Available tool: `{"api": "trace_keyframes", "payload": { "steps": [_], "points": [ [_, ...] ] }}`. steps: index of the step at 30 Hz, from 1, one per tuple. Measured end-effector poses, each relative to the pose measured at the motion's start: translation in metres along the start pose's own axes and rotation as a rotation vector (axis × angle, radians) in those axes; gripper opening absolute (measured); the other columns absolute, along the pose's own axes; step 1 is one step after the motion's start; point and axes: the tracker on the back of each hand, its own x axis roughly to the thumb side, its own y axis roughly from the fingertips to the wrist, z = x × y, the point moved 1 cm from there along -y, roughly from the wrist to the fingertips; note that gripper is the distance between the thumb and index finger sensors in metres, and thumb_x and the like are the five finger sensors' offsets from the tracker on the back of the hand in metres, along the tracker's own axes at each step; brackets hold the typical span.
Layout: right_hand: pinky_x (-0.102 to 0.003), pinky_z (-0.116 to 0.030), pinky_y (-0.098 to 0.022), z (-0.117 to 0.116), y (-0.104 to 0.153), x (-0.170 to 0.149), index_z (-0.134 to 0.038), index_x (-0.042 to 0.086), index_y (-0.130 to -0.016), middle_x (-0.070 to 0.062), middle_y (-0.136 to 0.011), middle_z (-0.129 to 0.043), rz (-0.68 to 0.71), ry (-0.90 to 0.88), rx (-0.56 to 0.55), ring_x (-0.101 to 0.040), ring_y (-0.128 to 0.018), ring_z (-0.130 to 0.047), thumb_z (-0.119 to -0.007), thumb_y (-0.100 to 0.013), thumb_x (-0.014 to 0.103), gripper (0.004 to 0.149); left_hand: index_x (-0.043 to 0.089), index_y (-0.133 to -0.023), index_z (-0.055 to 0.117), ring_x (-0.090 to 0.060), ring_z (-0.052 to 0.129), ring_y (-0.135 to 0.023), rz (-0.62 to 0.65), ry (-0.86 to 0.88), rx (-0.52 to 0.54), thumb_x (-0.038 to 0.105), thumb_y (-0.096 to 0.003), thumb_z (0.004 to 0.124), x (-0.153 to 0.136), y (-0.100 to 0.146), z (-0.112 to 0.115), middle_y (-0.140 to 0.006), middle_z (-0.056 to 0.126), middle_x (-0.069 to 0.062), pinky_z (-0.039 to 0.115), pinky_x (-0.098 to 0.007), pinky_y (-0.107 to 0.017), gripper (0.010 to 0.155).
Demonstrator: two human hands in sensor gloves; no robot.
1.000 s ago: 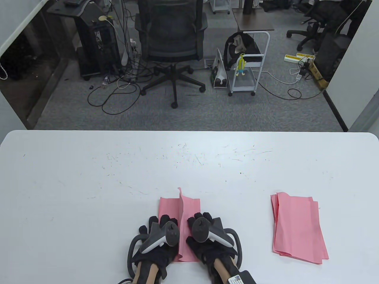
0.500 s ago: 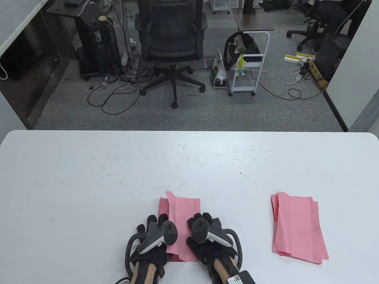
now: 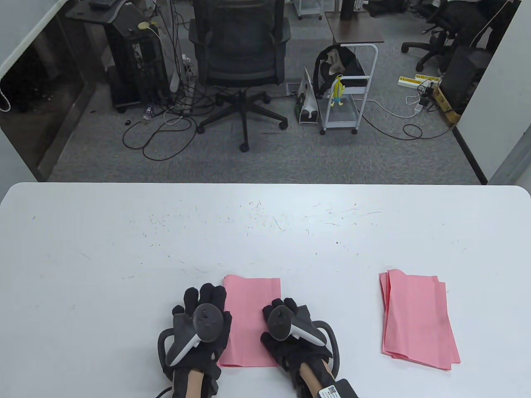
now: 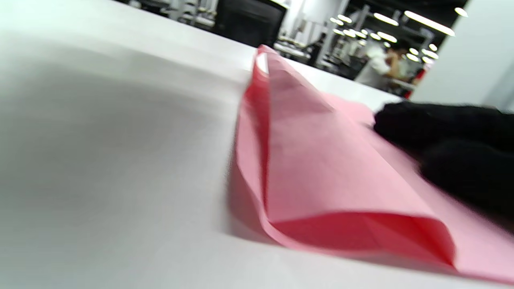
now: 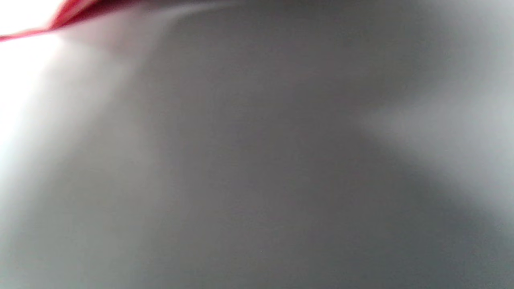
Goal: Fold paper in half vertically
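We record a white worktop, its surface scuffed with fine marks. Beyond its far edge lies grey carpet. At 12 o'clock stands a black mesh office chair on a five-star base. At 11 o'clock we note a dark computer stand with loose cables trailing over the floor. At 1 o'clock stands a white wheeled cart, with a small brown table behind it. White partition panels close off the right side.

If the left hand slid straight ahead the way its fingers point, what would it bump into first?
Probably nothing: the left hand points away across bare white table, beside the folded pink paper, whose left edge it may brush.
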Motion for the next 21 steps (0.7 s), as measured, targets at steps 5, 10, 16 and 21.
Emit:
{"api": "trace_keyframes", "payload": {
  "steps": [5, 10, 16, 21],
  "points": [
    [-0.055, -0.015, -0.075, 0.000, 0.000, 0.000, -0.021, 0.033, -0.105, 0.003, -0.114, -0.010, 0.000, 0.000, 0.001, -0.028, -0.106, -0.009, -0.054, -0.048, 0.054, 0.069, 0.032, -0.120, 0.020, -0.046, 0.008, -0.115, 0.050, -0.120, -0.099, 0.053, -0.0602, 0.045, 0.023, -0.003, 0.017, -0.130, 0.018, 0.001, 0.022, -0.073, -0.078, 0.068],
    [-0.055, -0.014, -0.075, 0.001, 0.001, 0.000, -0.020, 0.034, -0.105, 0.003, -0.114, -0.010, 0.000, 0.001, 0.003, -0.028, -0.106, -0.008, -0.054, -0.048, 0.054, 0.069, 0.033, -0.120, 0.019, -0.047, 0.006, -0.114, 0.037, -0.188, -0.217, 0.052, -0.0605, 0.046, 0.027, -0.012, 0.038, -0.130, 0.017, 0.002, 0.021, -0.073, -0.078, 0.068],
    [-0.055, -0.014, -0.075, 0.000, 0.001, 0.000, -0.020, 0.034, -0.105, 0.003, -0.114, -0.010, 0.000, 0.001, 0.004, -0.028, -0.106, -0.008, -0.054, -0.048, 0.055, 0.069, 0.033, -0.120, 0.016, -0.049, 0.007, -0.114, 0.010, -0.194, -0.297, 0.051, -0.0608, 0.045, 0.020, -0.018, 0.050, -0.129, 0.011, 0.002, 0.020, -0.074, -0.077, 0.068],
    [-0.055, -0.014, -0.075, 0.000, 0.001, 0.000, -0.020, 0.034, -0.105, 0.003, -0.114, -0.010, -0.001, 0.001, 0.004, -0.028, -0.106, -0.008, -0.054, -0.048, 0.055, 0.069, 0.032, -0.118, 0.011, -0.050, 0.006, -0.114, 0.016, -0.175, -0.330, 0.050, -0.0611, 0.043, 0.017, -0.019, 0.053, -0.127, 0.005, 0.003, 0.020, -0.074, -0.078, 0.068]
  ]
}}
